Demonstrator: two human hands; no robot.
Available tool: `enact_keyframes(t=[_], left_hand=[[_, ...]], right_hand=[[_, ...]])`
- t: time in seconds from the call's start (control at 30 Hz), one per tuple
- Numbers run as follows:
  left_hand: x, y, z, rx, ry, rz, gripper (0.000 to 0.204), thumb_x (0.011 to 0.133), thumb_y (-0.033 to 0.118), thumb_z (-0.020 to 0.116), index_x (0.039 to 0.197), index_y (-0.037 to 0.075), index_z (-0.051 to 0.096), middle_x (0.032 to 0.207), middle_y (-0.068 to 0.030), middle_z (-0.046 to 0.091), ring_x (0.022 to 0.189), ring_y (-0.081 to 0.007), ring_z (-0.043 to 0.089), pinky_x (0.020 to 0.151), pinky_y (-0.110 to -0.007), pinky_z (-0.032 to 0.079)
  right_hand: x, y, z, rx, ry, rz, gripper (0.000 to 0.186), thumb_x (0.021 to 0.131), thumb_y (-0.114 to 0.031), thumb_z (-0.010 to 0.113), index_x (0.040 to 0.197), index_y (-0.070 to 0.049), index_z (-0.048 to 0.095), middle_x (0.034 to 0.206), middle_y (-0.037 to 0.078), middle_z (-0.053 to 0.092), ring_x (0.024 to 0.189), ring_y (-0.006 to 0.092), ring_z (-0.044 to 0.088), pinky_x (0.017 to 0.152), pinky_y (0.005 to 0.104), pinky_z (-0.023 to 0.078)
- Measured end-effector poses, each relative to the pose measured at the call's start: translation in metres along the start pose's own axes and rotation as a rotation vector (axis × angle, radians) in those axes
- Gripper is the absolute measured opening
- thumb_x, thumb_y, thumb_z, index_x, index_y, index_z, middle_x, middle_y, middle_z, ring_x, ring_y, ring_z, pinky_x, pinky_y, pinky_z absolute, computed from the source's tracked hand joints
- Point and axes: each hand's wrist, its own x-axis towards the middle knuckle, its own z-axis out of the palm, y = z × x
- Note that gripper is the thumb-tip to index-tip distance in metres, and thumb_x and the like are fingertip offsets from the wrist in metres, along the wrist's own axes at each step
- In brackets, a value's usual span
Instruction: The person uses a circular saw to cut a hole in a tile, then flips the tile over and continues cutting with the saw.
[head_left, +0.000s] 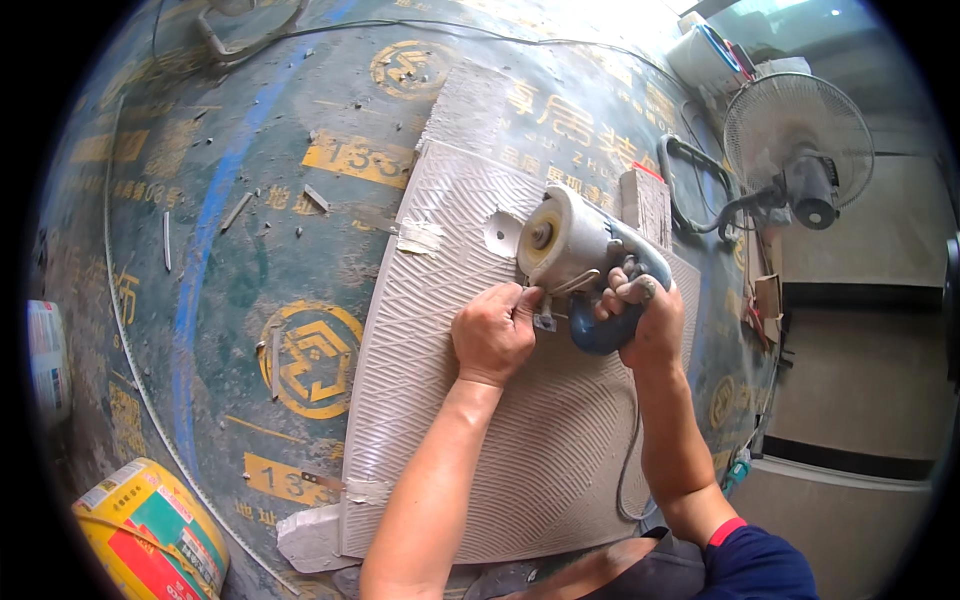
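Observation:
A large grey tile (480,440) with a ridged back lies before me, a small round hole (501,233) near its far part. Over it, beside the hole, is a dusty handheld tile cutter (575,235), tilted, with a round grey body and a blue handle. My right hand (645,305) is wrapped round that handle. My left hand (495,335) is closed, thumb and forefinger pinching the cutter's near lower edge by a small metal fitting (545,322). The cutter's blade is hard to make out. A cord (628,470) runs over the tile toward me.
Grey blocks (310,538) lie at the tile's near left corner and another block (647,205) beyond its right side. A fan (800,140) stands far right. A yellow bucket (150,530) is near left. Shards (237,212) litter the green floor covering (230,330).

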Motion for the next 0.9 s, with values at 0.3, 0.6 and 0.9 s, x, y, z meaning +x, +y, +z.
enact_keyframes(t=[0.3,0.6,0.9], left_hand=[[0.003,0.001,0.001,-0.029,0.04,-0.031,0.027,0.091,0.02,0.064,0.07,0.004,0.059,0.066,-0.014,0.059,0.063,-0.0351,0.058,0.056,-0.043,0.044],[0.002,0.0,-0.003,-0.043,0.0,0.007,0.027,0.09,0.018,0.065,0.068,0.003,0.057,0.065,-0.0141,0.057,0.062,-0.0352,0.058,0.056,-0.043,0.044],[0.001,-0.002,-0.001,0.053,-0.022,-0.013,0.029,0.089,0.023,0.065,0.067,0.005,0.056,0.067,-0.0106,0.06,0.064,-0.0329,0.06,0.056,-0.044,0.046]], right_hand=[[0.009,0.0,0.007,0.004,-0.035,-0.01,0.02,0.069,0.0,0.053,0.089,-0.002,0.051,0.07,0.007,0.05,0.054,0.0159,0.048,0.053,0.0321,0.047],[-0.004,-0.002,0.01,-0.023,0.004,-0.033,0.024,0.066,-0.001,0.053,0.09,0.0,0.051,0.074,0.007,0.05,0.057,0.0149,0.046,0.054,0.032,0.045],[0.01,-0.003,0.008,-0.017,-0.029,-0.018,0.023,0.069,0.0,0.053,0.092,0.001,0.055,0.068,0.007,0.051,0.052,0.0141,0.048,0.05,0.0302,0.045]])
